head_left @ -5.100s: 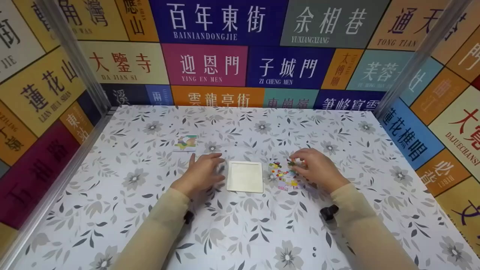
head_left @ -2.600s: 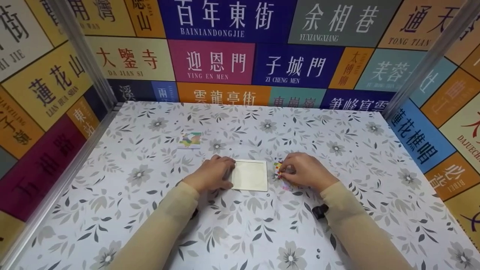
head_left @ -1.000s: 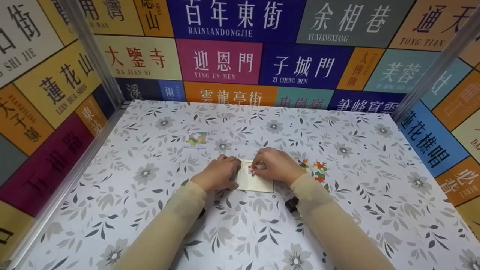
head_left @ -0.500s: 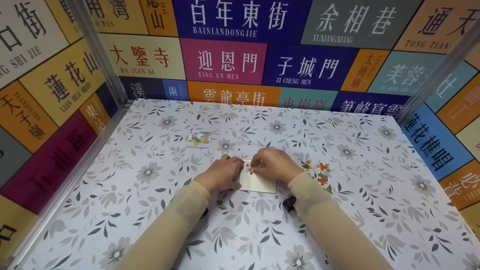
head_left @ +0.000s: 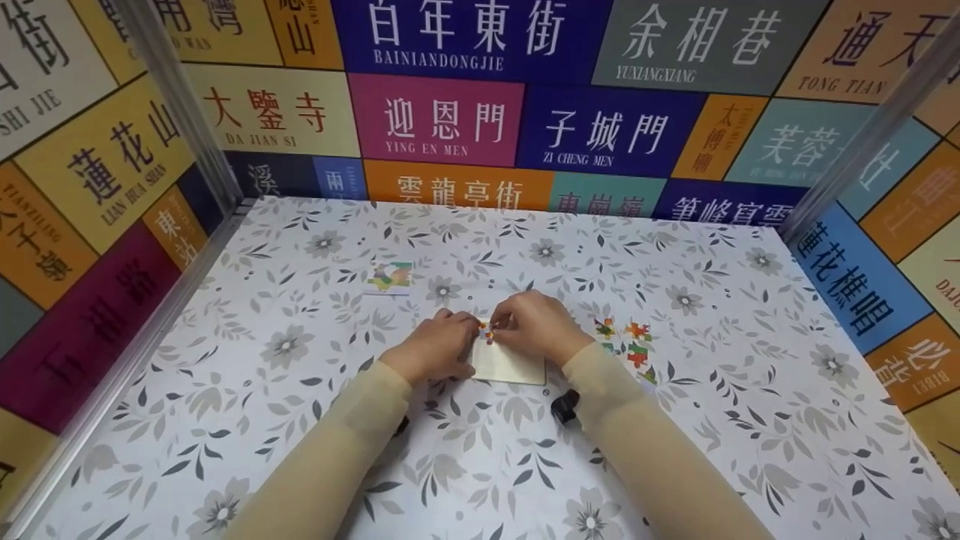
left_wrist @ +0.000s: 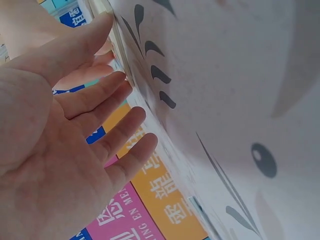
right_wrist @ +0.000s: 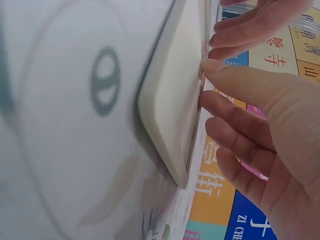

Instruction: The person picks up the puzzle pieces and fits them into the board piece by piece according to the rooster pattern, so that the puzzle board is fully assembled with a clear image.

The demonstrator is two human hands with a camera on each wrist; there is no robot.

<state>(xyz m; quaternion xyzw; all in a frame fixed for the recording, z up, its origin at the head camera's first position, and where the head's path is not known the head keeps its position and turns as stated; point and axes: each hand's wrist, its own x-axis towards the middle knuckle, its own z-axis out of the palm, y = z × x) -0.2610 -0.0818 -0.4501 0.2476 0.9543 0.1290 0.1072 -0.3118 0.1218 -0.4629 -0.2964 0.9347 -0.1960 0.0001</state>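
A cream square puzzle tray [head_left: 514,369] lies flat in the middle of the table. My left hand [head_left: 435,346] rests along its left side; in the left wrist view that hand's fingers [left_wrist: 132,120] are loosely extended, with the thumb at the tray's edge. Over the tray's upper left corner, my right hand [head_left: 541,324] pinches a small orange and blue jigsaw piece [head_left: 489,336] between thumb and index finger. The right wrist view shows this thumb right on the tray surface, mostly hiding the piece. Several loose jigsaw pieces [head_left: 637,355] lie right of the tray, partly behind the right wrist.
A small colourful picture card [head_left: 390,277] lies beyond the left hand, on the flowered tablecloth [head_left: 480,465]. Panels with large lettering [head_left: 442,120] enclose the table at the back and sides. A dark wrist camera [head_left: 564,406] sits under the right sleeve.
The right hand has moved left from the loose pieces to the tray, bringing a jigsaw piece, and has shifted further toward its upper left corner. The left hand has come onto the tray's left edge.
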